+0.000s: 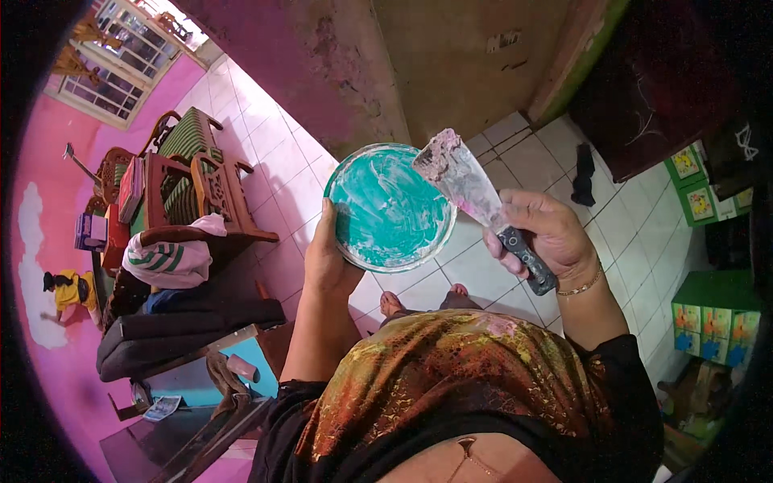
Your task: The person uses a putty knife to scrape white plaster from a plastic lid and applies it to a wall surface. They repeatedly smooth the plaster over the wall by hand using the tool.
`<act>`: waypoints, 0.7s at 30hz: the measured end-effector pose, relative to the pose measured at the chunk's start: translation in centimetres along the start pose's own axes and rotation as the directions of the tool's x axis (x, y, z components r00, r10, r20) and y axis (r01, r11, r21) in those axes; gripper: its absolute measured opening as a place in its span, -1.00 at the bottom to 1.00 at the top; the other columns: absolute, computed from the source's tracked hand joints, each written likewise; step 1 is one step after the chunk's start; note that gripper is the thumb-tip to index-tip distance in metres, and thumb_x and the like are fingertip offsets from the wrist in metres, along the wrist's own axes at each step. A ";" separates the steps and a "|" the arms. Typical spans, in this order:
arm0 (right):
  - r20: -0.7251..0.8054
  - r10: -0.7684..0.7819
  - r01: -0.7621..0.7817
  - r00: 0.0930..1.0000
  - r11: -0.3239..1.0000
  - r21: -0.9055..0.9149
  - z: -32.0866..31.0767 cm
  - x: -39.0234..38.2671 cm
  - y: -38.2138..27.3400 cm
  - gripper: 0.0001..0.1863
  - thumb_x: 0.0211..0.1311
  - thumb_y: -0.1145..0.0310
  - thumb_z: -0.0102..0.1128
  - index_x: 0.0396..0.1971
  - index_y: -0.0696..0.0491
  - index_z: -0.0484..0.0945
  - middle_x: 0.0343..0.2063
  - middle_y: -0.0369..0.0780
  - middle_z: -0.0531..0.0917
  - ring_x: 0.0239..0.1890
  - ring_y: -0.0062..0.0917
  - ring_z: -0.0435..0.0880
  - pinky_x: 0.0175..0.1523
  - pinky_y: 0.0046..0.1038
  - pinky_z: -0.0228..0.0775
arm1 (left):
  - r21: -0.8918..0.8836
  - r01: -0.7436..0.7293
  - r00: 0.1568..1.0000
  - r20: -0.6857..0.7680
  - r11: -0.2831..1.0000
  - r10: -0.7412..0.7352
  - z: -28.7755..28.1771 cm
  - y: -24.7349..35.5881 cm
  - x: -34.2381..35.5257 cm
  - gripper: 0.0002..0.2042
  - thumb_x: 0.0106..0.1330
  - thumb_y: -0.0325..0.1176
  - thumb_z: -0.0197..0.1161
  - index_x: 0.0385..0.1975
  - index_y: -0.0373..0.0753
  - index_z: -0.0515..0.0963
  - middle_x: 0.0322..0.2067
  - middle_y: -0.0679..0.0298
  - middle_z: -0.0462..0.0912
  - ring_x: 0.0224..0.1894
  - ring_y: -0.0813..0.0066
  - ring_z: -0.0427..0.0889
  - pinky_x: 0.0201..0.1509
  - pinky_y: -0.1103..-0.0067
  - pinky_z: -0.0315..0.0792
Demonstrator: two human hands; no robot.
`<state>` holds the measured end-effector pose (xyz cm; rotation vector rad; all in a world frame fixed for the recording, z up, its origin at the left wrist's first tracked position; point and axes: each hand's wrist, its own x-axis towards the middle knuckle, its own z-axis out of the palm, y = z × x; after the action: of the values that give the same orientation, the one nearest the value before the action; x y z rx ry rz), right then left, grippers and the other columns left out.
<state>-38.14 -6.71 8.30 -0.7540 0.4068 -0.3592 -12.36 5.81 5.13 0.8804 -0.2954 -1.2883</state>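
Note:
In my left hand point(326, 249) is a round green plate or lid point(386, 205), gripped at its left edge with the thumb on the rim. Whitish paste is smeared over its face and along the rim. My right hand point(555, 233) is closed round the black handle of a putty knife point(475, 189). The wide metal blade points up and to the left, its tip beside the plate's right edge. A lump of greyish-pink paste point(444, 153) clings to the end of the blade, with more smeared down its face.
Ahead stands a wall corner point(354, 72) with worn, flaking paint. At left are a carved wooden bench point(193, 161) with striped cushions and a draped towel point(169, 262). A black cloth point(583, 175) lies on the tiled floor point(628, 249). Green boxes point(713, 318) stand at right.

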 end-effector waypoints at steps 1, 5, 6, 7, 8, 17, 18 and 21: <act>0.032 0.002 -0.003 0.999 1.000 0.016 -0.1 0.2 0.0 -0.75 0.37 0.28 -0.08 -0.27 0.17 0.44 -0.50 -0.16 0.58 -0.66 -0.64 0.50 -0.65 -0.64 0.31 | 0.003 -0.010 1.000 0.002 1.000 0.010 0.1 0.1 0.1 -0.49 0.45 -0.02 -0.18 0.19 -0.31 0.24 0.08 0.06 0.44 0.08 0.20 0.48 0.18 0.26 0.36; -0.008 -0.069 0.069 0.998 0.998 -0.001 -0.2 0.6 0.0 -0.69 0.38 0.29 -0.10 -0.17 0.29 0.41 -0.50 -0.07 0.55 -0.68 -0.57 0.50 -0.67 -0.61 0.34 | 0.006 -0.044 0.998 -0.047 0.999 0.045 0.6 0.3 0.0 -0.49 0.45 -0.01 -0.17 0.19 -0.31 0.24 0.09 0.06 0.43 0.09 0.20 0.47 0.19 0.26 0.35; -0.010 -0.063 0.063 0.998 0.997 -0.033 0.1 0.5 -0.2 -0.73 0.37 0.28 -0.07 -0.28 0.22 0.44 -0.51 -0.13 0.57 -0.67 -0.61 0.50 -0.66 -0.63 0.33 | 0.012 -0.052 0.996 -0.073 0.999 0.052 0.7 0.3 -0.3 -0.48 0.45 -0.01 -0.17 0.19 -0.31 0.23 0.09 0.06 0.43 0.10 0.20 0.47 0.19 0.26 0.35; -0.018 -0.056 0.055 0.998 0.996 -0.066 0.1 0.5 -0.3 -0.74 0.36 0.27 -0.04 -0.38 0.16 0.48 -0.51 -0.18 0.58 -0.66 -0.65 0.49 -0.64 -0.64 0.32 | 0.011 -0.055 0.995 -0.081 0.998 0.056 0.8 0.3 -0.4 -0.48 0.45 -0.01 -0.17 0.19 -0.31 0.23 0.09 0.06 0.43 0.10 0.20 0.47 0.19 0.26 0.35; -0.013 -0.050 0.049 0.999 0.997 -0.065 0.1 0.6 -0.3 -0.74 0.36 0.27 -0.04 -0.38 0.16 0.48 -0.51 -0.18 0.58 -0.66 -0.65 0.49 -0.64 -0.64 0.32 | 0.006 -0.080 0.996 -0.041 0.997 0.080 1.0 0.4 -0.4 -0.49 0.45 -0.02 -0.17 0.19 -0.31 0.24 0.10 0.06 0.42 0.10 0.20 0.46 0.20 0.26 0.34; -0.107 -0.332 0.268 0.937 0.881 -0.389 1.1 2.7 -1.2 -0.74 0.37 0.29 -0.04 -0.38 0.16 0.51 -0.54 -0.26 0.56 -0.64 -0.72 0.46 -0.58 -0.67 0.31 | 0.008 -0.132 0.967 -0.220 0.991 0.130 -1.9 2.7 0.0 -0.50 0.45 -0.04 -0.17 0.17 -0.32 0.26 0.09 0.04 0.43 0.11 0.17 0.46 0.22 0.23 0.31; -0.085 -0.422 0.336 0.903 0.815 -0.473 1.5 3.6 0.2 -0.76 0.37 0.32 -0.04 -0.36 0.16 0.52 -0.54 -0.28 0.56 -0.62 -0.74 0.44 -0.55 -0.68 0.30 | -0.018 -0.112 0.977 -0.182 0.994 0.107 -2.1 3.0 0.5 -0.50 0.45 -0.03 -0.17 0.17 -0.32 0.27 0.08 0.04 0.44 0.10 0.17 0.46 0.21 0.23 0.32; -0.011 -0.317 0.244 0.948 0.752 -0.612 0.5 5.1 2.4 -0.81 0.37 0.36 -0.03 -0.29 0.15 0.54 -0.52 -0.34 0.54 -0.56 -0.79 0.39 -0.49 -0.69 0.27 | -0.053 -0.060 0.984 -0.171 0.997 0.050 -1.6 3.3 1.8 -0.50 0.45 -0.03 -0.16 0.15 -0.32 0.28 0.08 0.04 0.44 0.09 0.18 0.48 0.20 0.23 0.34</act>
<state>-33.05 -7.12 5.72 -1.4442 0.5264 -0.5702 -8.46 4.87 5.92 0.9204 -0.1460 -1.1572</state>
